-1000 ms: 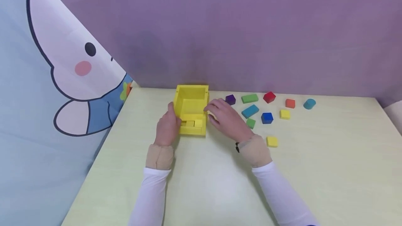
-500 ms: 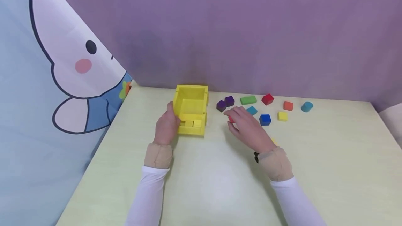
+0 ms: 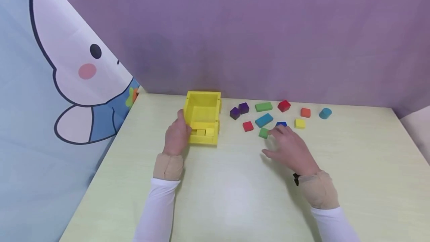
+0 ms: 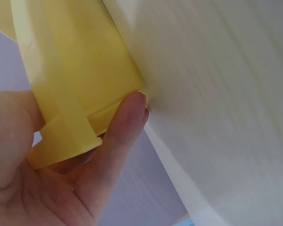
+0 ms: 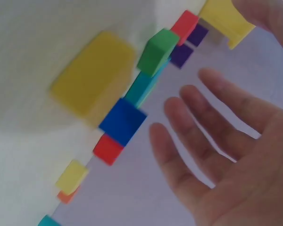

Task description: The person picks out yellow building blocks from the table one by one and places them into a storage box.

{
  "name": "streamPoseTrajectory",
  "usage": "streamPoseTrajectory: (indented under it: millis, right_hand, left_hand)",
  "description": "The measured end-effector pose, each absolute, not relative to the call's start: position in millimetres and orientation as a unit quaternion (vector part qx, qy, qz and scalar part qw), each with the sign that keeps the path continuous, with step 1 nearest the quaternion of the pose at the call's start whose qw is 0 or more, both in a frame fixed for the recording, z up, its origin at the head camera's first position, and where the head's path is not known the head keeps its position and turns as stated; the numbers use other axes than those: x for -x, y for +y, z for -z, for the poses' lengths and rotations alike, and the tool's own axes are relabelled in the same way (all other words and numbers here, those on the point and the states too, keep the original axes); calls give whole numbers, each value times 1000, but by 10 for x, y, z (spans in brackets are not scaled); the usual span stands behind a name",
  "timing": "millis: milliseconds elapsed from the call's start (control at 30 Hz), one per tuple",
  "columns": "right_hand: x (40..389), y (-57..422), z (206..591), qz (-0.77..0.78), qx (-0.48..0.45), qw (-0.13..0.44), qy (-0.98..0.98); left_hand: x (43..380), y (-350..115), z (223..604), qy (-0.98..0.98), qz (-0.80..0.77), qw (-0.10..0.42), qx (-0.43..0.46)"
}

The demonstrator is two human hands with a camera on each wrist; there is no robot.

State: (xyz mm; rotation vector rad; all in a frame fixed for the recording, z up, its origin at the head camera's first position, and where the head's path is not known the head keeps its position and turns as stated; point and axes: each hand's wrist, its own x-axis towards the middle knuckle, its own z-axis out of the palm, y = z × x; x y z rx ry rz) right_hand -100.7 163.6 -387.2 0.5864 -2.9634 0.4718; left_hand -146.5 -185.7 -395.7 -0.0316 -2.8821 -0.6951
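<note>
My left hand point(image 3: 177, 136) grips the left side of a yellow open box point(image 3: 202, 108), which has small yellow block shapes at its near end. In the left wrist view, fingers and thumb curl around the wall of the yellow box point(image 4: 92, 56). My right hand point(image 3: 293, 151) hovers over the table with nothing in it, fingers apart. Close to its fingertips are a green block point(image 3: 263, 133) and a blue cube point(image 3: 281, 124), partly covered. A yellow block point(image 5: 93, 77), hidden in the head view, lies near the hand in the right wrist view.
Behind and around the right hand lie a red block point(image 3: 248, 126), a teal block point(image 3: 264, 120), two purple cubes point(image 3: 235, 113), a long green block point(image 3: 263, 106), a red cube point(image 3: 284, 105), an orange block point(image 3: 305, 112), a yellow block point(image 3: 299, 123) and a teal cylinder point(image 3: 325, 113).
My right hand has moved right and nearer, from beside the yellow box to over the blocks. A purple cube and the red block have come into view. The left hand keeps its grip.
</note>
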Motion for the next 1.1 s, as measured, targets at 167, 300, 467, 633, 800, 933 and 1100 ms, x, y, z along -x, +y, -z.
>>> streamPoseTrajectory:
  millis: [167,300,467,633,800,933,1100]
  right_hand:
    - [954,1754,3900,-156,-161,3,-974]
    - [910,1821,3937,-166,-147,-32,-975]
    - [868,1853,3955,-183,-154,-41,-970]
    - [857,1869,3956,-184,-178,-32,-966]
    - [875,1893,3940,-176,-195,-19,-965]
    - [918,1878,3911,-175,-202,-1,-964]
    - [995,1766,3852,-187,-213,18,-959]
  left_hand:
    - [1481,-1886,3978,-968,236,90,11]
    - [1485,-1918,3996,-967,238,89,12]
    - [1469,-1945,4021,-967,241,78,6]
    - [1466,-1937,4031,-967,245,74,5]
    - [1475,-1916,4044,-966,247,79,7]
    - [1483,-1901,4044,-965,247,90,15]
    - [1498,-1888,4024,-964,245,102,21]
